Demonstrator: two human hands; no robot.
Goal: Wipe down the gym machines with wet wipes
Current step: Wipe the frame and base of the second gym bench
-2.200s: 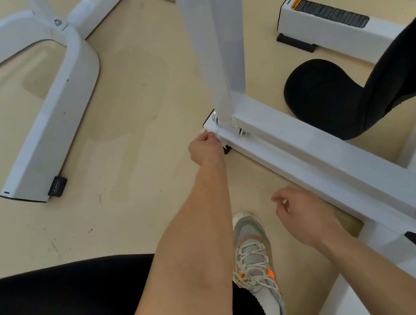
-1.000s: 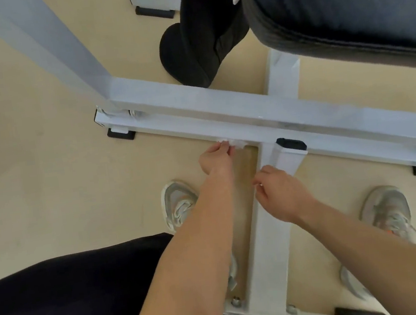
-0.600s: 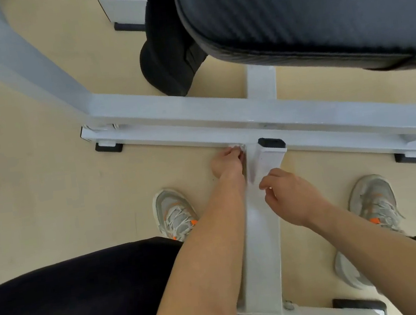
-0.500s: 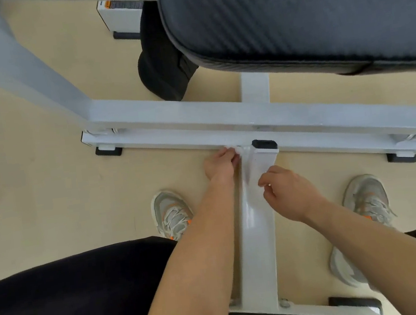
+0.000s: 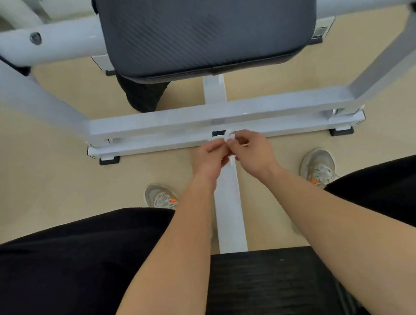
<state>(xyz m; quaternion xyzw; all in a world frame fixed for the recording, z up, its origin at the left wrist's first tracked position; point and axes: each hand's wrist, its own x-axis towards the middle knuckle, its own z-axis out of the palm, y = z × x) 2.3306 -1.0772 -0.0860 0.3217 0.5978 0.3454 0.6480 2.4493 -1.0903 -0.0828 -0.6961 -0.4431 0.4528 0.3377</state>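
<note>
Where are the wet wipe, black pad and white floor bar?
wet wipe (image 5: 228,136), head view, its visible white tip.
black pad (image 5: 208,21), head view, middle of its surface.
white floor bar (image 5: 153,144), head view, bare left stretch.

The machine frame (image 5: 222,113) is glossy white with a faint bluish cast, dotted with dark grey bolts (image 5: 35,38) and standing on small black rubber feet (image 5: 109,160). Its pad (image 5: 206,21) is charcoal black with a fine diagonal weave, like carbon fibre. The seat (image 5: 265,294) lower down is black too, ribbed in thin lines. The floor (image 5: 34,183) is plain sandy beige. The wipe (image 5: 226,137) is white, nearly lost against the frame. The person's trousers (image 5: 59,280) are solid black, and the shoes (image 5: 318,164) are pale grey mesh with orange flecks.
</note>
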